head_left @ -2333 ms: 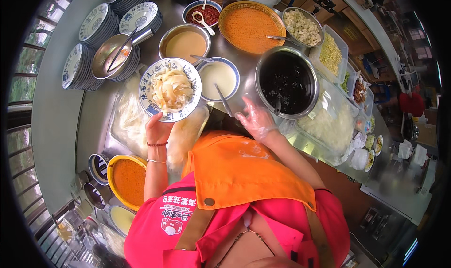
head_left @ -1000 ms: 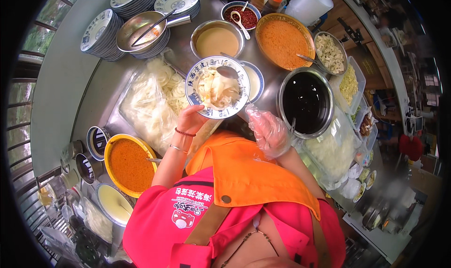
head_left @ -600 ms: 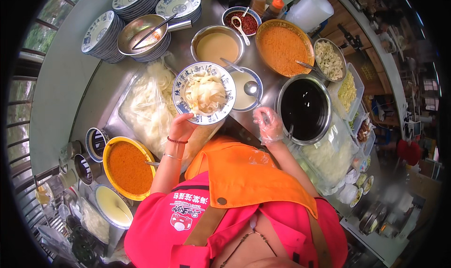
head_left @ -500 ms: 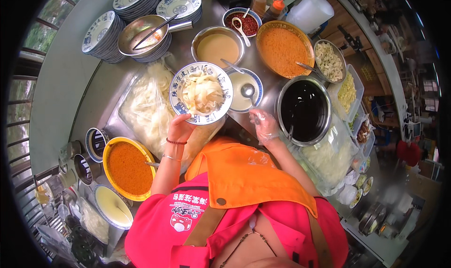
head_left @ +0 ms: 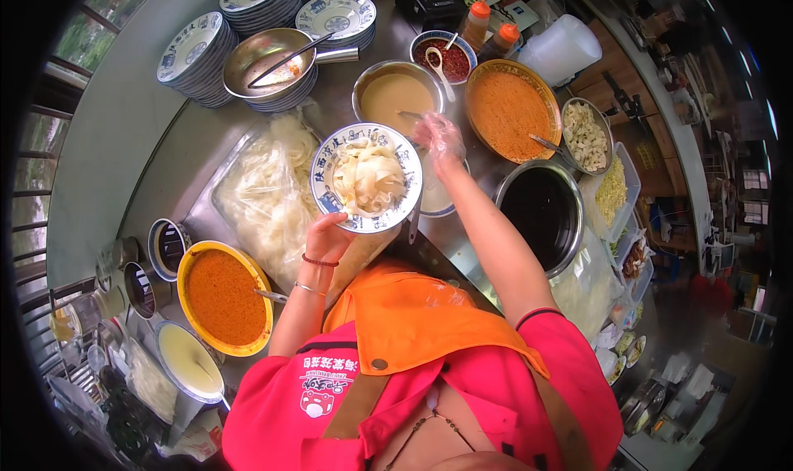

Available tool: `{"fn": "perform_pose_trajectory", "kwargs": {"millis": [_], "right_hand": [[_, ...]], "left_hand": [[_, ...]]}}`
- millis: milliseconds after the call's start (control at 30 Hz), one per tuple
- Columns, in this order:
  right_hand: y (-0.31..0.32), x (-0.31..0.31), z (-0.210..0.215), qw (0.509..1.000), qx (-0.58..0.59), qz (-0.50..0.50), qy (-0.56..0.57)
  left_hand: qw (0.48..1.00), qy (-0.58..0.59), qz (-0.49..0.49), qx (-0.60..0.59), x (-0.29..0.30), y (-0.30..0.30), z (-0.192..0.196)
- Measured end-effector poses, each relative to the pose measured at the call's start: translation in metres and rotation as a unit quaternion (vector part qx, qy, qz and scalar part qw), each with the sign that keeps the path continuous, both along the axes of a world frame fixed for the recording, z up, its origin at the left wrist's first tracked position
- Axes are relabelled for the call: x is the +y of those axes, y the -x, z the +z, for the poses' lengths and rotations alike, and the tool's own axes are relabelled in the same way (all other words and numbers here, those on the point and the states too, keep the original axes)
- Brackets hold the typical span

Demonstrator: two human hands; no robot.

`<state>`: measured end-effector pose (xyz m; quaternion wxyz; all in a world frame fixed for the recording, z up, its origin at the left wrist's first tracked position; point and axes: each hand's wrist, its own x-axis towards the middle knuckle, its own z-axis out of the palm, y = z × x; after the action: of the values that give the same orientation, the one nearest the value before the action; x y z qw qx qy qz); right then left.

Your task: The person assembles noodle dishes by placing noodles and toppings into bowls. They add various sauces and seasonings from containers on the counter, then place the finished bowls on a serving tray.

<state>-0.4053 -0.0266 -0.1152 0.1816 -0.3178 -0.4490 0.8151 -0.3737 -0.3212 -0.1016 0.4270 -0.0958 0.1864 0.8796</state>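
Over a steel bench (head_left: 124, 141) crowded with sauce pots, the left hand (head_left: 326, 238) cups a blue-patterned plate (head_left: 367, 178) of white noodles from below, keeping it level, while the gloved right hand (head_left: 439, 137), fingers loosely curled, reaches for a spoon in the tan sauce (head_left: 395, 99).

The person wore a bright pink short-sleeved shirt with a small white printed emblem, under an orange bib apron on tan straps. A thin clear plastic glove covered the right hand (head_left: 440, 134). Slim bracelets, one red, circled the wrist below the left hand (head_left: 328, 238).
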Motion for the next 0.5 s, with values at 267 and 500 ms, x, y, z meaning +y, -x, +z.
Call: {"fn": "perform_pose_trajectory", "kwargs": {"millis": [267, 500], "right_hand": [[-0.001, 0.0, 0.026, 0.878, -0.048, 0.168, -0.446], [-0.017, 0.006, 0.031, 0.864, -0.052, 0.166, -0.473]], "left_hand": [[1.0, 0.01, 0.011, 0.005, -0.009, 0.01, -0.015], [0.999, 0.022, 0.031, 0.038, -0.01, 0.023, -0.009]]}}
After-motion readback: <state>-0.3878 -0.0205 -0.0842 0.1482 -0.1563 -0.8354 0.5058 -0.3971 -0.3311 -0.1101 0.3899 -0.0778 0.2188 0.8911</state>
